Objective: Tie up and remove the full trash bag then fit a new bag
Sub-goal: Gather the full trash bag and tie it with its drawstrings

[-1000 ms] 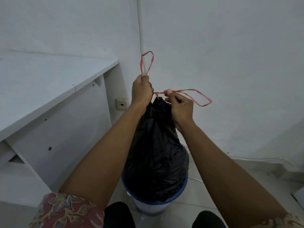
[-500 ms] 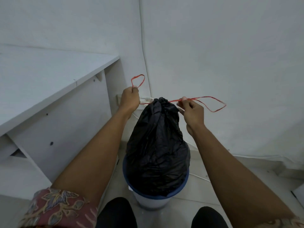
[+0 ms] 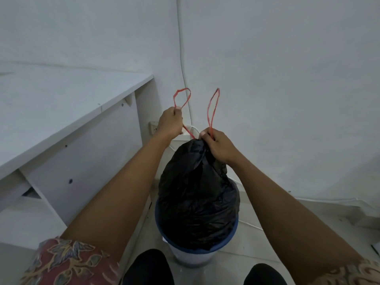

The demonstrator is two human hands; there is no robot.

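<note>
left hand (image 3: 170, 122): grips red string (image 3: 182, 98), 10 o'clock of bag top | right hand (image 3: 220, 147): pinches other loop (image 3: 212, 110), 3 o'clock | black trash bag (image 3: 197, 194): closed, sitting in blue-rimmed bin (image 3: 193, 260)

The one camera sits on the person's head. It looks forward and down into the room corner (image 3: 180, 58). It is very close. The left hand (image 3: 170, 122) and the right hand (image 3: 218, 147) reach out from the bottom edge to near the middle. The trash can (image 3: 193, 257) stands low, almost under the camera.
</note>
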